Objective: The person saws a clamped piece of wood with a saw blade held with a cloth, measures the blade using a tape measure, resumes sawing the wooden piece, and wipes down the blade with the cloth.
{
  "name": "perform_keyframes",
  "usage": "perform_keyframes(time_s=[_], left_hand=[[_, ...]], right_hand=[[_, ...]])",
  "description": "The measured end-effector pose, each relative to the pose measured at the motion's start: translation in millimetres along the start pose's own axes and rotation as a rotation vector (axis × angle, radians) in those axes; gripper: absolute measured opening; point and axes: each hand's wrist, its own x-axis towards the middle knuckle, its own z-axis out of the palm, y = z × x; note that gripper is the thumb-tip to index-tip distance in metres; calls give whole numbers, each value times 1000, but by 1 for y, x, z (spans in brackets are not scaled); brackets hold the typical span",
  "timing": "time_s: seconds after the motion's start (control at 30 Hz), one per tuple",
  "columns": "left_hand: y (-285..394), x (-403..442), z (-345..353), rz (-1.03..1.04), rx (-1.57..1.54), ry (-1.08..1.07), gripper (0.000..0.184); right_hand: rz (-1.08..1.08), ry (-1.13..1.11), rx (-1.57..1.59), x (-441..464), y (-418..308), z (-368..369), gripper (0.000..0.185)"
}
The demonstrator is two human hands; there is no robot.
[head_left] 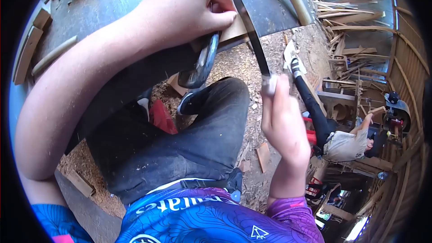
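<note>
My left hand [198, 6] reaches over the workbench at the top centre, with its fingers closed at a light piece of wood [234, 30] by the bench edge. Beside it, a long dark flat file [255, 40] slants across the wood's edge. My right hand [285, 123] is wrapped round the file's pale handle end, below and right of the bench. A dark metal clamp [198, 72] hangs at the bench edge under my left wrist. The grip of my left fingers is partly hidden by the hand itself.
Wooden offcuts and a rod [54, 56] lie on the workbench [90, 9]; a pale pole [292, 0] is at its right. Wood shavings [234, 65] cover the floor. At the right, another person [346, 144] sits among wood strips [346, 9] and machinery.
</note>
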Motion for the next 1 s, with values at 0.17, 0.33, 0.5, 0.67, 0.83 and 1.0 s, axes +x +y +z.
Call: perform_keyframes(time_s=[0.17,0.33,0.5,0.67,0.83,1.0], left_hand=[[-2,2,1,-50,-134,-85,13],[-1,1,1,-69,-19,-58,16],[16,-8,-8,-61,10,-12,19],[16,-4,0,-68,-85,-65,15],[-1,-6,-1,-49,-72,-23,16],[19,-2,-14,-148,-113,-148,13]], right_hand=[[-150,89,60,48,-8,8,15],[-36,33,201,38,-5,9,20],[-1,2,105,2,1,-3,25],[-87,2,51,53,-6,-5,34],[-151,2,77,-1,-1,-20,22],[-290,116,-51,53,0,3,19]])
